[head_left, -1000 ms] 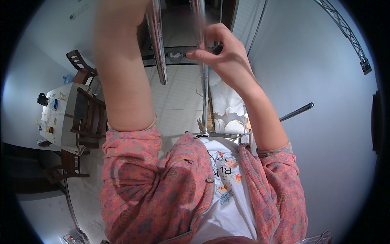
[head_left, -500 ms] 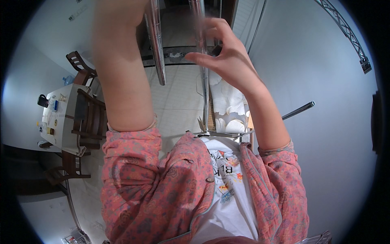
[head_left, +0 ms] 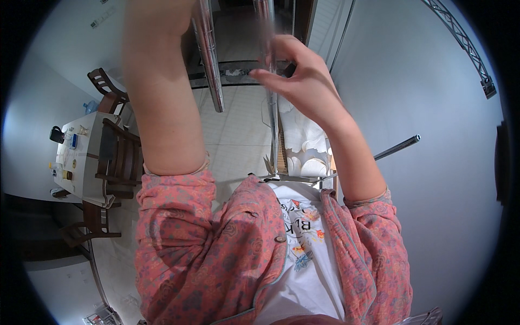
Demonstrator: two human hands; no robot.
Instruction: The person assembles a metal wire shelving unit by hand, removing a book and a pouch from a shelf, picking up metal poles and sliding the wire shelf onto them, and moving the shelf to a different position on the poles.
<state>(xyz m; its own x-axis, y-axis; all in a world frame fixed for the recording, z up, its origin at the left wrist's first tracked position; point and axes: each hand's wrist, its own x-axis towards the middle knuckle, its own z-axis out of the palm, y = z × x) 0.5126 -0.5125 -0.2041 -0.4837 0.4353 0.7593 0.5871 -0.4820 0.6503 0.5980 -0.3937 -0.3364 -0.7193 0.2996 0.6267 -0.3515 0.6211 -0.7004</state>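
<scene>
My left arm reaches up to the top edge, where my left hand (head_left: 165, 13) is partly cut off with its fingers hidden. Just right of it slants a shiny metal tube (head_left: 210, 59), its lower end hanging free; whether that hand holds it I cannot tell. My right hand (head_left: 303, 70) is beside an upright metal pole (head_left: 272, 111). Its thumb stretches across in front of the pole, apart from the curved, slightly blurred fingers, and the hand does not look closed round it.
At the left stand a table (head_left: 89, 168) with small items on it and dark wooden chairs (head_left: 122, 157). A patterned white cloth (head_left: 306, 135) lies beyond my chest. Another metal rod (head_left: 398, 147) sticks out right of my forearm, near a pale wall (head_left: 433, 227).
My right hand has come slightly down along the pole, towards me. The slanted tube has shifted a little; my left arm is almost unmoved.
</scene>
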